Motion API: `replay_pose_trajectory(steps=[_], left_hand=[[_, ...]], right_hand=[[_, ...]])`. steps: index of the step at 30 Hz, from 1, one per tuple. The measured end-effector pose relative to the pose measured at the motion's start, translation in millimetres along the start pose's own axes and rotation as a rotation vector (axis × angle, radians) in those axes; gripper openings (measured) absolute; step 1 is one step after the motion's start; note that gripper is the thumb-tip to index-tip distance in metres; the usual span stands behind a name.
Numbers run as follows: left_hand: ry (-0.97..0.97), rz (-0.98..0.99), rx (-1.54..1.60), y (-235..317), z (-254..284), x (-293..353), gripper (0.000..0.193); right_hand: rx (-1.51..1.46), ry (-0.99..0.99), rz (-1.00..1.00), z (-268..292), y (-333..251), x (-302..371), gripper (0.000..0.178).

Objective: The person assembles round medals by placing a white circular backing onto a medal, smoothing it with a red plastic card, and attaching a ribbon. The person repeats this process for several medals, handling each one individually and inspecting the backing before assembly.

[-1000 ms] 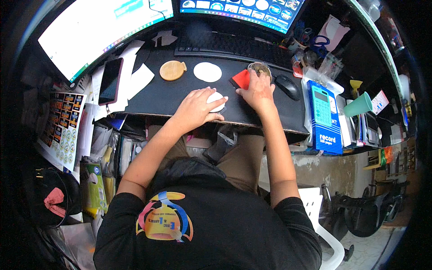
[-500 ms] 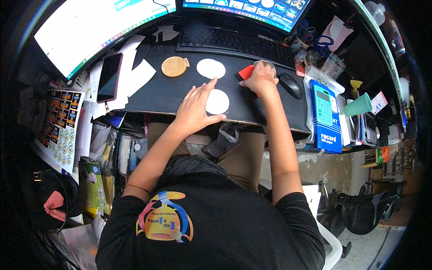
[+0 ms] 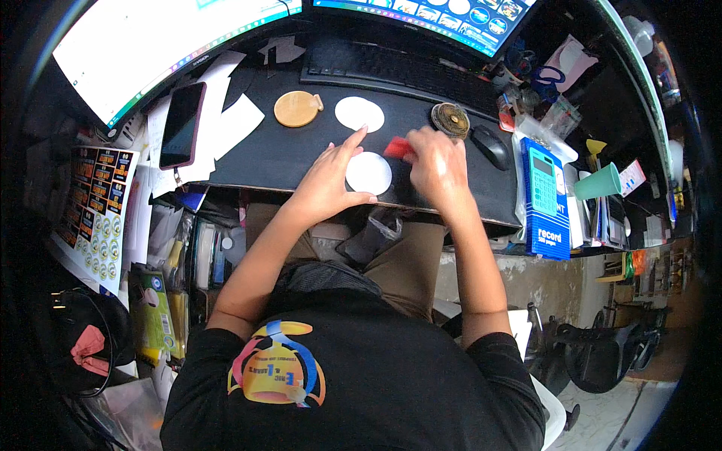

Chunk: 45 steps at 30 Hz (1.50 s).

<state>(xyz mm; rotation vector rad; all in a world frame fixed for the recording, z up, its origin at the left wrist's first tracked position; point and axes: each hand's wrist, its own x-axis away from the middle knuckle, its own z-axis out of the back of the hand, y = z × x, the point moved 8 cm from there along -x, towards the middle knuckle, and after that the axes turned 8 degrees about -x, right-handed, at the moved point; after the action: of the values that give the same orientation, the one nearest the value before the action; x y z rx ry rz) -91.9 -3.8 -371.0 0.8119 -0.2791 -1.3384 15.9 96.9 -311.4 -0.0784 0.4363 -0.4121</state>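
On the black desk mat, my left hand [image 3: 325, 180] lies with fingers spread around the near white disc [image 3: 369, 174]. Its index fingertip reaches the lower edge of a second white disc [image 3: 359, 114] farther away. My right hand [image 3: 441, 171] is pinched on a small flat red piece [image 3: 398, 147], just right of the near disc; the hand is slightly blurred and covers part of the piece. Beyond that hand sits a round, dark-rimmed coil-like object [image 3: 450, 119]. A round wooden disc with a small tab [image 3: 297, 109] rests at the left of the far white disc.
A black mouse [image 3: 489, 146] and a keyboard [image 3: 391, 74] border the work area. To the right lie a teal calculator [image 3: 542, 180] on a blue record book [image 3: 547, 233] and a green cup [image 3: 598, 183]. At left, a phone [image 3: 183, 125] rests on papers.
My right hand has moved toward me and left, off the round coil-like object, now uncovering it. The red piece has come along with it. My left hand stays about the same.
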Motion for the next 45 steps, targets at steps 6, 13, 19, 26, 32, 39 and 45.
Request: replay_pose_trajectory(steps=[6, 13, 19, 26, 32, 39, 45], left_hand=[[-0.002, 0.003, 0.014, -3, 0, -1, 0.115], [-0.007, 0.005, 0.007, -2, 0, -2, 0.117], [0.018, 0.017, 0.054, -4, 1, -1, 0.118], [0.034, 0.024, 0.06, -3, 1, -1, 0.118], [0.115, 0.057, 0.202, -8, 9, 2, 0.106], [-0.189, 0.37, 1.539, -12, -19, 2, 0.059], [-0.458, 0.338, 1.842, 26, -34, 5, 0.065]], right_hand=[[-0.088, -0.016, 0.07, -5, -32, 30, 0.016], [-0.033, -0.007, 0.1, -19, -18, 2, 0.022], [-0.03, 0.015, 0.153, -24, -23, -5, 0.023], [-0.01, -0.121, 0.085, -13, -36, 32, 0.029], [-0.389, -0.017, -0.335, 7, 40, 26, 0.049], [-0.373, 0.021, -0.072, 10, 1, 30, 0.079], [-0.395, 0.093, 0.103, 35, -40, 20, 0.094]])
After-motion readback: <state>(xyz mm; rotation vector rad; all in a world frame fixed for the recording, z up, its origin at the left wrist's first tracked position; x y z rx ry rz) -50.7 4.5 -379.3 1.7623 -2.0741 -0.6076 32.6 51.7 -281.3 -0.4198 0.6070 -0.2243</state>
